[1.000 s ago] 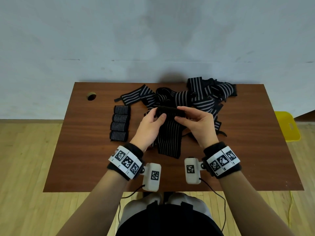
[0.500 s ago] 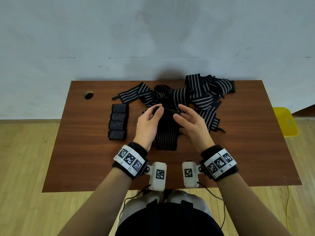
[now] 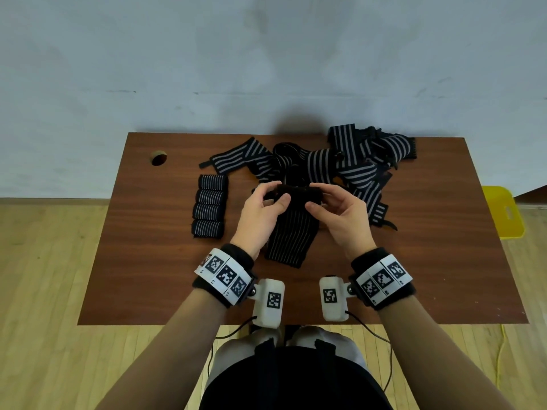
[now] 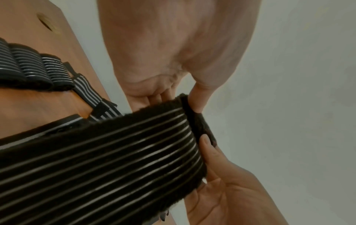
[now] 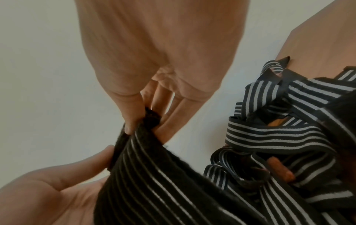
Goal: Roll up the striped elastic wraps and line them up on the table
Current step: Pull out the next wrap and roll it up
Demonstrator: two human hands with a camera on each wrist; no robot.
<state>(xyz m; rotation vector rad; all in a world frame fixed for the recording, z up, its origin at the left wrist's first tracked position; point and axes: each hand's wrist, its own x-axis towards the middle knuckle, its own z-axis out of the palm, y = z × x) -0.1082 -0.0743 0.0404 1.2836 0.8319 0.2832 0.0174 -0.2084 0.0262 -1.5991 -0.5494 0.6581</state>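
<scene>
Wrap (image 3: 291,235): held up just right of the row (image 3: 208,210), with its top edge between both hands and its tail hanging toward the person. I cannot tell whether the tail's end touches the table (image 3: 142,261). Lifting it this way probably lets the tail feed freely into the roll.
Left hand (image 3: 260,214): thumb and fingers pinch the end of the wrap's dark top edge nearer the row, likely to keep that side square as it turns.
Right hand (image 3: 340,220): pinches the end of the edge farther from the row, thumb in front and fingers behind. That pose suits turning the edge over on itself.
Top edge (image 4: 200,126): a small fuzzy fold of about one turn, so this roll looks barely begun.
Row: four finished rolls lying side by side and touching. They seem parked clear of the hands so the next roll can join at one end.
Pile (image 3: 355,164): loose wraps tangled beyond and to the right of the row. One strip reaches almost to the row's far end. Most of the work looks undone.
Risk: if one hand pinches tighter than the other, the roll could skew into a cone.
</scene>
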